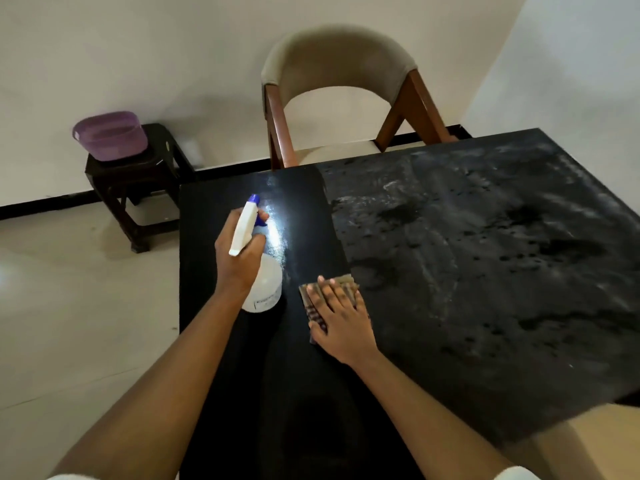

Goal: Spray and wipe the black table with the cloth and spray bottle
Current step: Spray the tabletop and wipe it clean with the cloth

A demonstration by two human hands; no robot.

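Note:
The black table [485, 271] fills the middle and right of the head view. Its left strip is dark and glossy, while the rest is covered in whitish dusty smears. My left hand [239, 254] is wrapped around the neck of a clear spray bottle [263, 289] with a white head and blue nozzle, which points away from me and stands at the table's left side. My right hand [337, 313] lies flat, fingers spread, on a folded brownish cloth [313, 306], pressing it on the table at the border between the glossy and dusty areas.
A beige upholstered chair [339, 64] with brown wooden legs stands at the table's far edge. To the left, a purple plastic basin [110, 135] sits on a small dark stool [138, 188] against the white wall. Pale tiled floor [69, 323] lies left of the table.

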